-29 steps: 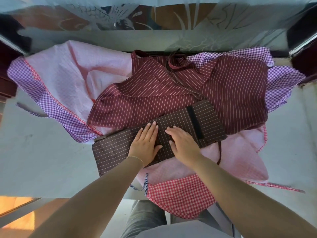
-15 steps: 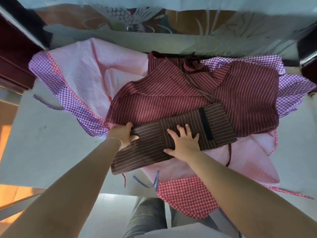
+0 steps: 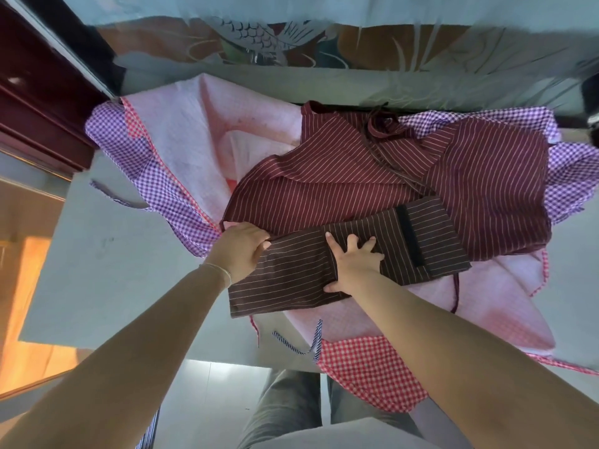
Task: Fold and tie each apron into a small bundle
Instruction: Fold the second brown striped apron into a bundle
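A brown striped apron (image 3: 298,280), folded into a long strip with a black band near its right end, lies across the pile in front of me. My left hand (image 3: 241,249) grips the strip's upper left corner, thumb on top of the cloth. With spread fingers, my right hand (image 3: 355,264) presses flat on the middle of the strip. Behind it a maroon striped apron (image 3: 405,189) lies spread out with its ties bunched at the top.
A pink apron with purple check trim (image 3: 155,157) lies under the pile at the left, a pink one with red check trim (image 3: 372,374) hangs over the front edge. The grey table (image 3: 113,260) shows bare at the left. A wall stands behind.
My left hand slid from the middle of the brown strip to its left end and took hold of the corner. My right hand stayed pressing on the middle.
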`<control>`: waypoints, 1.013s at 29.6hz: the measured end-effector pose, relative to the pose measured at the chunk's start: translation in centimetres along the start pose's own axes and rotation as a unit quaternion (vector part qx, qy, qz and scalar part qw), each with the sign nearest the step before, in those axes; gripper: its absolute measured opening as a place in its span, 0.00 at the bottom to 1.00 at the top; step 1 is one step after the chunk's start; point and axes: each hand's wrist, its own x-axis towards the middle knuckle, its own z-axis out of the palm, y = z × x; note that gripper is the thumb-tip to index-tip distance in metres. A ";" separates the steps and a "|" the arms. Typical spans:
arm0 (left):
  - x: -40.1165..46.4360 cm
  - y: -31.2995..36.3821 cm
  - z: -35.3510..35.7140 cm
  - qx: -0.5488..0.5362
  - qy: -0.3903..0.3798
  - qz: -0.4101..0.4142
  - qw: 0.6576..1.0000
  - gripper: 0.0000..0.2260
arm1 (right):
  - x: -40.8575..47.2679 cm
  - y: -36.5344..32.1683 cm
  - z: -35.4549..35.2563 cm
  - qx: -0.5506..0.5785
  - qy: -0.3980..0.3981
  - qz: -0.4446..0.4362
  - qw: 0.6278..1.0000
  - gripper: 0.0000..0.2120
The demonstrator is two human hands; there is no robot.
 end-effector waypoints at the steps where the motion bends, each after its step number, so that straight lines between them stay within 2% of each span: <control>1: 0.1 0.4 -0.1 0.014 -0.013 -0.002 1.000 0.11 | 0.0 0.1 0.1 -0.005 0.006 -0.003 1.000 0.57; 4: 0.5 1.4 -1.4 0.002 -0.117 -0.029 0.993 0.16 | -0.1 0.7 0.4 -0.010 0.025 -0.015 1.000 0.56; 6: 0.8 1.6 -2.7 0.046 -0.164 -0.018 0.985 0.18 | -0.2 1.1 0.4 0.002 0.031 -0.024 0.999 0.54; 8: 1.2 2.0 -4.0 0.087 -0.207 -0.014 0.974 0.17 | -0.3 1.5 0.2 0.028 0.042 -0.036 0.998 0.49; 9: 1.6 2.5 -4.6 0.060 -0.242 -0.031 0.968 0.16 | -0.4 1.9 0.1 0.051 0.052 -0.044 0.996 0.45; 11: 2.4 3.9 -5.4 -0.061 -0.307 -0.083 0.946 0.15 | -0.4 3.4 -0.3 0.155 0.065 -0.063 0.984 0.34; 13: 3.5 6.1 -5.9 -0.109 -0.306 -0.091 0.942 0.17 | -0.6 5.6 -0.6 0.340 0.052 -0.078 0.936 0.25; 16: 5.2 9.6 -6.3 0.024 -0.236 -0.046 0.970 0.18 | -1.8 8.5 -1.2 0.572 0.032 -0.068 0.817 0.19; 18: 6.5 12.3 -5.9 0.039 -0.216 -0.017 0.975 0.16 | -2.7 9.6 -1.8 0.644 0.002 -0.065 0.762 0.19; 20: 8.1 14.4 -4.7 -0.035 -0.241 -0.025 0.970 0.16 | -3.6 10.2 -2.2 0.684 -0.046 -0.077 0.724 0.21; 22: 9.7 16.0 -3.2 -0.126 -0.262 -0.072 0.954 0.15 | -4.3 10.7 -2.4 0.693 -0.106 -0.091 0.707 0.25; 24: 10.8 16.8 -1.5 -0.197 -0.250 -0.140 0.937 0.17 | -4.8 10.8 -2.6 0.659 -0.150 -0.096 0.731 0.32; 26: 11.6 17.9 -0.1 -0.270 -0.230 -0.207 0.912 0.23 | -4.7 11.2 -2.7 0.598 -0.128 -0.087 0.786 0.35; 28: 11.6 18.7 0.3 -0.354 -0.225 -0.265 0.868 0.30 | -3.7 12.1 -2.1 0.562 -0.073 -0.069 0.821 0.29; 29: 11.5 18.8 0.5 -0.388 -0.232 -0.268 0.851 0.31 | -3.0 12.4 -1.5 0.554 -0.048 -0.062 0.829 0.23; 30: 11.2 18.6 0.5 -0.401 -0.237 -0.246 0.850 0.31 | -2.2 12.7 -0.8 0.539 -0.017 -0.045 0.841 0.18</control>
